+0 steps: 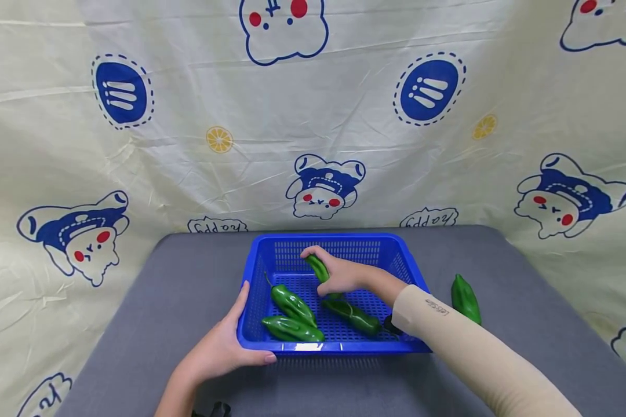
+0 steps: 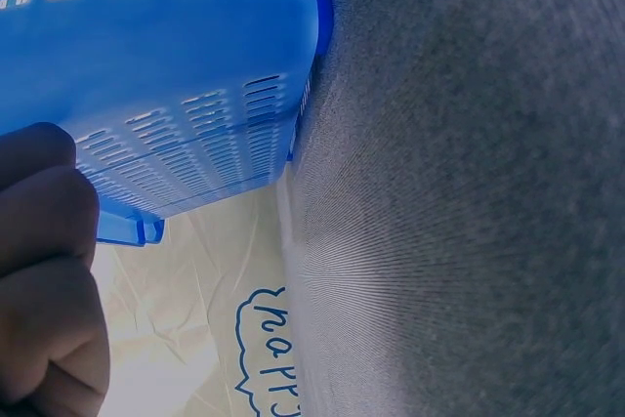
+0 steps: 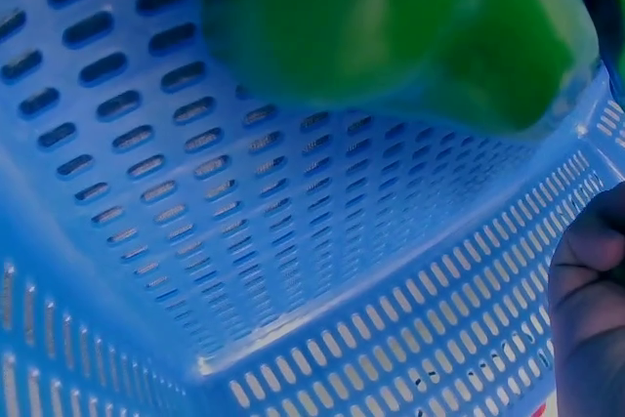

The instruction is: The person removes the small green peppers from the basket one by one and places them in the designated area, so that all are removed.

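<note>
Pinching a curved, glossy green pepper [image 1: 318, 268] in a half-curled right hand [image 1: 340, 275], over the floor of a rectangular, perforated blue plastic basket [image 1: 360, 347].
Clasping the basket's near left corner with the left hand [image 1: 223, 344], on a grey fabric-textured worktop [image 1: 198, 289].

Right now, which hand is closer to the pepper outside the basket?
The right. The right hand holds another pepper over the basket, left of the outside pepper; the left hand grips the basket's near left corner, farther away.
</note>
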Tool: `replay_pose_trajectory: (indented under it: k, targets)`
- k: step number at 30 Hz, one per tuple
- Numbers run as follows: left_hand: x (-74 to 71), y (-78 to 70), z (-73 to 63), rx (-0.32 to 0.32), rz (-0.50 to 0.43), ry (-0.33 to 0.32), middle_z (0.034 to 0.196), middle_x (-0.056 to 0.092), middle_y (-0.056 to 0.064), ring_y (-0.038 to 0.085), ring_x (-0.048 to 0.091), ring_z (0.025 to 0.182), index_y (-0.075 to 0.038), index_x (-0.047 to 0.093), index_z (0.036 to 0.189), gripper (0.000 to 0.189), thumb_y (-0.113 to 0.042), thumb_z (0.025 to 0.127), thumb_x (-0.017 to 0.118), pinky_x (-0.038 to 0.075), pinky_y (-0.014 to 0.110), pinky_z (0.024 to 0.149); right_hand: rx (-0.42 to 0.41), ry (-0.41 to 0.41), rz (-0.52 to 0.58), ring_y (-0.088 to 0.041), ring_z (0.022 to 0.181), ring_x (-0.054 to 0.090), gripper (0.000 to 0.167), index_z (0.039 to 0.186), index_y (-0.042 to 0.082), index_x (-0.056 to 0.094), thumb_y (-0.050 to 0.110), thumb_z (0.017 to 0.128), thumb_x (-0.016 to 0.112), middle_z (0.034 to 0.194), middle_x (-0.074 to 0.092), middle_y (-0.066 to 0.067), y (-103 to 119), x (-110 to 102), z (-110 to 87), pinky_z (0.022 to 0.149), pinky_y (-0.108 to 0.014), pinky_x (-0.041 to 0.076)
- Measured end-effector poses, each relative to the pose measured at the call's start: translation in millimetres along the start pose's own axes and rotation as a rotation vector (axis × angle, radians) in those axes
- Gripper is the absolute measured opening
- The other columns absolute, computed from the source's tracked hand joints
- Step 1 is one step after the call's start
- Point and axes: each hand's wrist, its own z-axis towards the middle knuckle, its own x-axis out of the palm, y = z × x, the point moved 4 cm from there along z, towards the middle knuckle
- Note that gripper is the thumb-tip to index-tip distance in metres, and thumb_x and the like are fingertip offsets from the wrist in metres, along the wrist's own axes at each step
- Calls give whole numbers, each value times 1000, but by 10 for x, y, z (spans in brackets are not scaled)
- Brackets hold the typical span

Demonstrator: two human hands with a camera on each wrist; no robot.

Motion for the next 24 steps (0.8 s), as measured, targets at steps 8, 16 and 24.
replay_pose_trajectory:
  k: [8,16,24]
  targets:
    - [8,1,1,13,4,-6,162,26,18,20,58,114,-27,-6,160,137,-35,66,93,44,40,101,-16,-47,19,-24,78,51,86,150,32,27,6,82,70,138,41,-17,32,-181,-149,65,-34,49]
    - [11,-5,-10,11,26,-13,164,21,17,23,53,123,-26,-6,160,137,-37,66,92,41,42,105,-21,-114,-21,-26,85,53,83,149,37,29,8,83,70,145,37,-16,96,-496,-458,64,-35,50]
    - [4,-8,-14,28,40,-15,166,16,15,25,49,129,-24,-6,160,137,-38,66,92,40,41,107,-19,-224,6,-30,90,52,84,148,38,27,8,84,71,132,40,-20,77,-861,-854,64,-36,53]
